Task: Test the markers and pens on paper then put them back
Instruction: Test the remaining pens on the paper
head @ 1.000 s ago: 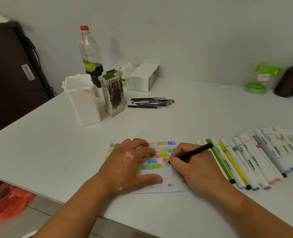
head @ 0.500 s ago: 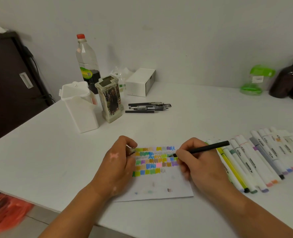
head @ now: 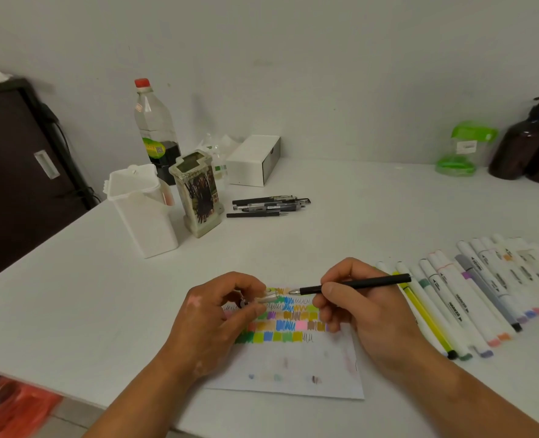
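A: Where now, the black pen (head: 353,284)?

B: Held nearly level just above the paper (head: 293,368), bare tip aimed left, over the top rows of coloured scribbles.

A: Held how?

B: Gripped along the barrel by the right hand (head: 366,314), fingers curled round it. Pinched in the fingertips of the left hand (head: 217,314), a pale cap (head: 266,299), near the tip but apart from it.

A: Which step, then?

B: Capping after a test, most likely. Thin ink squiggles already there beside the colour blocks.

A: And the next move?

B: Calls for lining cap and tip on one axis, then pushing together until seated. Small target, so easy to miss and ink a finger.

A: After that?

B: Back with its kind, probably: beside the dark pens (head: 268,206) lying further up the worktop (head: 356,216), or into the white holder (head: 143,216) or the patterned holder (head: 198,200) behind. Cannot tell which. Off to the right, a long row of markers (head: 470,298), side by side, waiting too.
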Action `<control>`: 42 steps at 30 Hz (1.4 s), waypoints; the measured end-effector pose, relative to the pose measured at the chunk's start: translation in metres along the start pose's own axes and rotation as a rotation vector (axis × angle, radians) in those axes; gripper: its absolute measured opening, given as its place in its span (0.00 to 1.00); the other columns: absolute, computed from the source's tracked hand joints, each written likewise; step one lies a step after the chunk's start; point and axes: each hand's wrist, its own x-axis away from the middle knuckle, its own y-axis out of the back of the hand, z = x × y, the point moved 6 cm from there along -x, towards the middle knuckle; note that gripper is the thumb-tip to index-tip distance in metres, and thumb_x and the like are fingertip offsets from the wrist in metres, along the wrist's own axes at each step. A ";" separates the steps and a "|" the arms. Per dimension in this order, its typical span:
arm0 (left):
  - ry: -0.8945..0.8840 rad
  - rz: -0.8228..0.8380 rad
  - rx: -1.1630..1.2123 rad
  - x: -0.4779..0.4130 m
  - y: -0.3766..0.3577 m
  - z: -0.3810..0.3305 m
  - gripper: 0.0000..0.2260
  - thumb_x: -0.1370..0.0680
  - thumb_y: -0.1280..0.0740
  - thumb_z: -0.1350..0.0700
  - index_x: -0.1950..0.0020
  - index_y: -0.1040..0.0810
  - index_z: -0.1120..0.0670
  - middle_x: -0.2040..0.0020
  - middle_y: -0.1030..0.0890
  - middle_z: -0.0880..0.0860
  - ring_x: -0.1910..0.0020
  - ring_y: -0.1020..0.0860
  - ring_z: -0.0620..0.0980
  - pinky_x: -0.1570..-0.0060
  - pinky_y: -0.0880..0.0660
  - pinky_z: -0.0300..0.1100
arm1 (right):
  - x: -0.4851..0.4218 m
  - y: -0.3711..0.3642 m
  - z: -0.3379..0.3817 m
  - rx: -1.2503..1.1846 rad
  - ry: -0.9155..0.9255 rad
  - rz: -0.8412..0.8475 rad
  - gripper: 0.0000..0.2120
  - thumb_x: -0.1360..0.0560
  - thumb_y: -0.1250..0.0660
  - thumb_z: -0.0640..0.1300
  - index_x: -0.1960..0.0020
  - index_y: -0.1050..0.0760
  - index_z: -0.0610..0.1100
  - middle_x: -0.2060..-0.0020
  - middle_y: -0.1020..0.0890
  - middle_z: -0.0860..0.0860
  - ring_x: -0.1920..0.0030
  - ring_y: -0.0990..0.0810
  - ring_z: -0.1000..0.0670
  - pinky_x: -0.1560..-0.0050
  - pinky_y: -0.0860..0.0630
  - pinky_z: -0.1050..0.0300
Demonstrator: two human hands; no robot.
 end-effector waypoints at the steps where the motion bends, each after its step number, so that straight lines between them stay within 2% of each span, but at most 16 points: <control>1: -0.004 0.000 0.000 0.000 0.000 0.000 0.07 0.28 0.29 0.45 0.51 0.20 0.40 0.53 0.18 0.39 0.50 0.20 0.41 0.66 0.25 0.27 | 0.001 -0.001 0.000 0.003 0.000 0.009 0.04 0.29 0.31 0.42 0.61 0.19 0.48 0.66 0.16 0.40 0.70 0.19 0.45 0.70 0.24 0.57; 6: -0.031 0.001 -0.013 0.000 0.000 -0.002 0.08 0.29 0.28 0.45 0.51 0.18 0.41 0.55 0.18 0.41 0.52 0.20 0.44 0.63 0.26 0.27 | 0.005 -0.010 0.001 0.006 -0.005 0.062 0.04 0.28 0.30 0.40 0.59 0.18 0.48 0.65 0.15 0.40 0.69 0.19 0.47 0.71 0.24 0.59; 10: -0.048 0.010 -0.006 0.001 -0.002 -0.005 0.07 0.29 0.28 0.46 0.52 0.17 0.42 0.56 0.18 0.40 0.54 0.19 0.43 0.63 0.26 0.26 | 0.006 -0.014 -0.001 0.147 -0.014 0.071 0.06 0.25 0.24 0.39 0.55 0.15 0.51 0.68 0.16 0.43 0.71 0.19 0.50 0.68 0.22 0.60; 15: -0.099 0.041 -0.022 0.001 -0.007 -0.009 0.10 0.30 0.22 0.58 0.52 0.16 0.45 0.57 0.16 0.41 0.56 0.18 0.44 0.59 0.26 0.28 | 0.008 -0.020 -0.004 0.251 -0.032 0.060 0.07 0.26 0.23 0.42 0.55 0.13 0.55 0.69 0.15 0.51 0.71 0.19 0.52 0.67 0.22 0.62; 21: -0.141 0.030 -0.018 -0.001 -0.007 -0.011 0.11 0.31 0.21 0.60 0.53 0.16 0.47 0.57 0.17 0.41 0.57 0.18 0.45 0.59 0.26 0.29 | 0.008 -0.025 -0.003 0.289 -0.004 0.083 0.07 0.27 0.23 0.43 0.56 0.13 0.55 0.69 0.16 0.55 0.70 0.19 0.57 0.67 0.23 0.66; 24: -0.147 -0.018 -0.055 -0.003 -0.006 -0.013 0.12 0.29 0.23 0.62 0.53 0.17 0.45 0.56 0.18 0.40 0.55 0.18 0.44 0.57 0.25 0.28 | 0.004 -0.020 0.006 0.224 0.015 0.132 0.04 0.27 0.24 0.50 0.53 0.14 0.53 0.66 0.15 0.52 0.68 0.19 0.54 0.67 0.23 0.62; 27: -0.113 -0.096 -0.078 -0.004 -0.001 -0.009 0.11 0.27 0.25 0.61 0.52 0.18 0.45 0.54 0.18 0.41 0.52 0.19 0.43 0.56 0.25 0.28 | 0.002 -0.008 0.012 0.077 -0.047 0.267 0.19 0.28 0.30 0.61 0.48 0.14 0.48 0.58 0.13 0.43 0.65 0.19 0.49 0.68 0.24 0.55; 29: -0.094 -0.076 -0.152 -0.004 -0.003 -0.006 0.15 0.27 0.24 0.58 0.49 0.21 0.41 0.52 0.20 0.39 0.49 0.21 0.41 0.53 0.26 0.27 | 0.003 -0.008 0.010 0.094 -0.093 0.351 0.21 0.28 0.30 0.63 0.49 0.13 0.46 0.57 0.13 0.41 0.65 0.20 0.48 0.69 0.25 0.56; 32: -0.047 0.001 -0.217 -0.004 -0.010 -0.001 0.19 0.30 0.22 0.50 0.45 0.26 0.38 0.50 0.23 0.35 0.47 0.25 0.36 0.52 0.28 0.25 | 0.003 -0.004 0.008 0.436 -0.069 0.286 0.05 0.29 0.27 0.51 0.54 0.14 0.54 0.63 0.13 0.50 0.66 0.18 0.53 0.65 0.21 0.56; 34: -0.034 0.049 -0.229 -0.006 -0.014 0.004 0.18 0.32 0.21 0.43 0.47 0.24 0.40 0.52 0.23 0.36 0.49 0.24 0.38 0.54 0.25 0.29 | 0.003 0.005 0.010 0.720 -0.023 0.230 0.08 0.29 0.27 0.47 0.53 0.18 0.59 0.67 0.16 0.56 0.68 0.21 0.58 0.62 0.22 0.57; 38: -0.080 0.107 -0.346 -0.007 -0.021 0.007 0.20 0.35 0.26 0.31 0.53 0.20 0.43 0.54 0.22 0.37 0.54 0.24 0.40 0.54 0.24 0.38 | 0.011 0.020 0.017 1.273 -0.024 0.159 0.12 0.26 0.35 0.55 0.43 0.31 0.61 0.69 0.23 0.54 0.67 0.25 0.54 0.70 0.34 0.60; 40: -0.107 0.106 -0.387 -0.009 -0.022 0.007 0.22 0.35 0.31 0.27 0.55 0.19 0.44 0.55 0.22 0.37 0.53 0.25 0.40 0.53 0.25 0.39 | 0.017 0.020 0.017 1.446 -0.031 0.118 0.14 0.23 0.40 0.57 0.39 0.34 0.59 0.65 0.24 0.56 0.64 0.26 0.55 0.69 0.36 0.60; 42: -0.094 0.086 -0.408 -0.011 -0.020 0.009 0.22 0.34 0.32 0.27 0.55 0.19 0.44 0.55 0.23 0.37 0.54 0.25 0.40 0.53 0.25 0.39 | 0.023 0.021 0.013 1.522 -0.061 0.092 0.15 0.21 0.43 0.56 0.35 0.36 0.59 0.60 0.23 0.56 0.61 0.25 0.53 0.66 0.33 0.57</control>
